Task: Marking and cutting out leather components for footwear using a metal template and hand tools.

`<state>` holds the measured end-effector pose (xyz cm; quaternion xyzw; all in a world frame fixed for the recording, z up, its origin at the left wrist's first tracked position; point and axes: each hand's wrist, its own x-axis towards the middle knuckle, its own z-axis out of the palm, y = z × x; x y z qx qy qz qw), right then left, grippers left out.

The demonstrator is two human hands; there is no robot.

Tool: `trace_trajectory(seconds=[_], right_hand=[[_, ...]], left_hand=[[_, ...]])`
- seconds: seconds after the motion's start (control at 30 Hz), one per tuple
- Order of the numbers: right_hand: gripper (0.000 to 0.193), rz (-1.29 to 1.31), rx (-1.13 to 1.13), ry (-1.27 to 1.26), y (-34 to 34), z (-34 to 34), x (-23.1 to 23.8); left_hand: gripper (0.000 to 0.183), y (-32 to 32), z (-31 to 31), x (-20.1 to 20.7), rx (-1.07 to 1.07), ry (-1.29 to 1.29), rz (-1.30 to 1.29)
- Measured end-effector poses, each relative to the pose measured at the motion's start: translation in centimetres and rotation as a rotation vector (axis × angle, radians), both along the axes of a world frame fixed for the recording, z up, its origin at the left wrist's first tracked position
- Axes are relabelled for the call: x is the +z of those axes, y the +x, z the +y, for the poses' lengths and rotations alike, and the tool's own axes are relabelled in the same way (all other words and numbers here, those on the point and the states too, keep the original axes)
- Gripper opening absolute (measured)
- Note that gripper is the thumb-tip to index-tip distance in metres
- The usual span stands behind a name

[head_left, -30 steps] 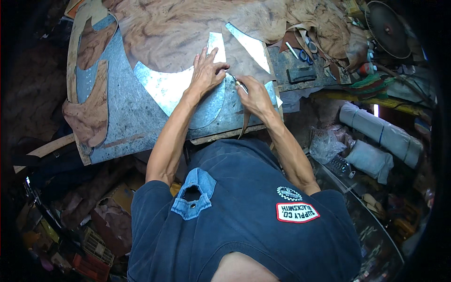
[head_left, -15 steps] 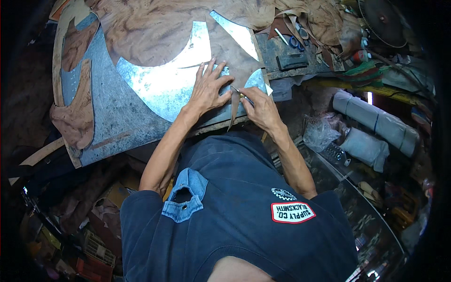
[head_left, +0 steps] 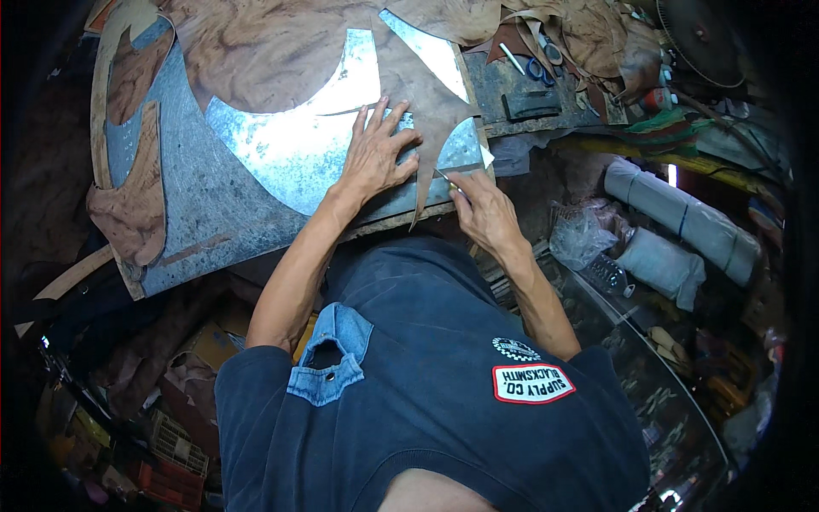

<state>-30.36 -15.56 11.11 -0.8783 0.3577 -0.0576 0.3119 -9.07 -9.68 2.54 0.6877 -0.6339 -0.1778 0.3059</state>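
Note:
My left hand (head_left: 375, 158) lies flat with spread fingers across the brown leather (head_left: 426, 102) and the shiny grey metal sheet (head_left: 273, 158) showing through its cut-outs. A narrow leather tail (head_left: 423, 192) hangs down beside its thumb, toward the table's front edge. To the right of that tail, my right hand (head_left: 488, 209) is closed around a small slim knife (head_left: 443, 176). Most of the knife's handle is hidden in the fingers. Its thin tip is over the metal, apart from the leather tail.
Curved leather offcuts (head_left: 141, 213) lie at the sheet's left end. Back right, blue-handled scissors (head_left: 537, 70), a white marker (head_left: 512, 58) and a dark block (head_left: 531, 106) rest on the bench. A round fan (head_left: 699, 34) stands beyond. Wrapped rolls (head_left: 682, 213) lie to the right.
My right hand has moved right and slightly nearer to me, taking the knife tip away from the leather beside my left thumb. My left hand has stayed nearly in place.

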Motion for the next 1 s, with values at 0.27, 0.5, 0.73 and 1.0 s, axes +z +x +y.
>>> trace_trajectory(seconds=[0.27, 0.5, 0.73, 1.0], right_hand=[[0.031, -0.186, -0.189, -0.070, -0.3, -3.8, 0.5], [0.054, 0.155, -0.094, -0.127, 7.3, -9.3, -3.7], [0.043, 0.164, -0.138, -0.143, 9.1, -10.5, -4.4], [0.028, -0.162, -0.172, -0.069, 7.3, -17.6, -0.1]], left_hand=[[0.043, 0.3, -0.5, 1.6, 0.065, -0.039, 0.004], [0.113, -1.7, -0.3, 2.1, 0.190, 0.232, -0.168], [0.099, -4.2, 1.2, 2.2, 0.125, 0.227, -0.144], [0.061, -4.3, 1.4, 0.9, 0.097, 0.137, -0.193]])
